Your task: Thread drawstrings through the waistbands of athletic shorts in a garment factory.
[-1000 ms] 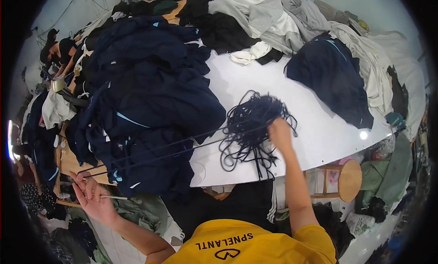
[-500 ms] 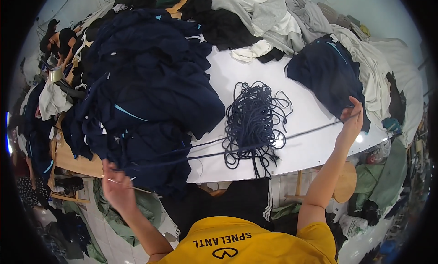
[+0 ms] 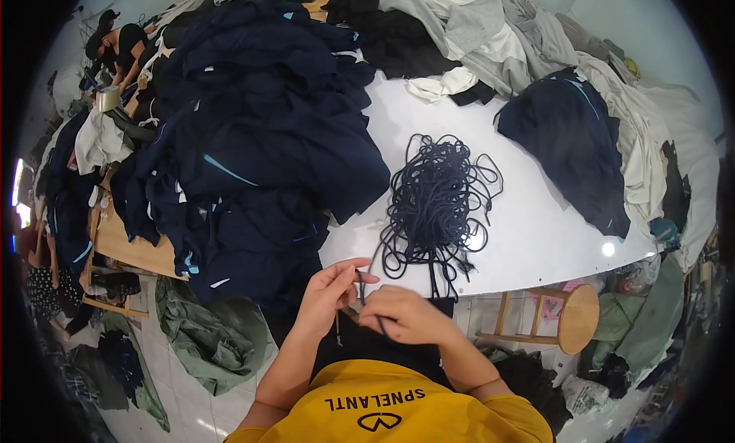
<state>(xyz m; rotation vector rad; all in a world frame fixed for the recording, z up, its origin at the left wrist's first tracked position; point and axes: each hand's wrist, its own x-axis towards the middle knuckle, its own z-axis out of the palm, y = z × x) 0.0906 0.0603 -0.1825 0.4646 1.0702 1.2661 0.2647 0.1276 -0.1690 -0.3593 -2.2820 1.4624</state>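
Left hand (image 3: 327, 296) and right hand (image 3: 409, 316) pinch a dark cord (image 3: 362, 287) between closed fingertips. A tangled cord pile (image 3: 432, 202) lies just beyond their grip.

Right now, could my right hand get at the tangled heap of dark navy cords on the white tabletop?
Probably yes: the tangled navy cords lie uncovered just beyond your right hand, with nothing apparent between, though it seems busy with a thin dark cord.
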